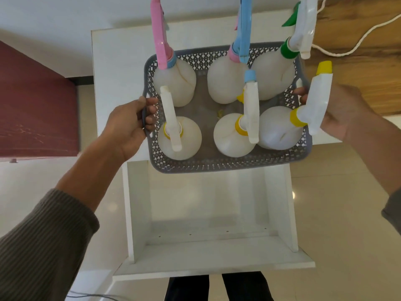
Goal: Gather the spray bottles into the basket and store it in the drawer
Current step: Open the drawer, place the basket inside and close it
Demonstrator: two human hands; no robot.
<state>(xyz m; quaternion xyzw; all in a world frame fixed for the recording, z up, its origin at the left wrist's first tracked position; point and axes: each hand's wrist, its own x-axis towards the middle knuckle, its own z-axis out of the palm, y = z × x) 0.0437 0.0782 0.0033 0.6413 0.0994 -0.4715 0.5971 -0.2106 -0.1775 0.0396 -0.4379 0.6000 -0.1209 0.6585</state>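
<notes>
The basket (227,166) hangs between the two grips, its far part over the cabinet top (117,61) and its near wall just past the back edge of the open drawer (212,253), which lies below and toward the person. Six bottles (179,137) stand upright inside it in two rows of three, so the gathering looks done and the step in hand is judged to be carrying the load down into the drawer.

To do that well, the person would keep both sides level, since the tall trigger heads make the bottles top-heavy and apt to tip against each other. Drawing the basket toward the body until it sits squarely over the drawer, then lowering it straight between the side walls, should avoid catching a rim. The fit looks close, so centring matters before any descent.

The left hand (128,124) is closed around the handle at its side, fingers curled through the opening and thumb over the rim. The right hand (338,109) is at the opposite wall, with a fingertip showing at the rim, but a yellow-capped sprayer (316,101) hides most of it; whether it is fully closed on that handle cannot be told.
</notes>
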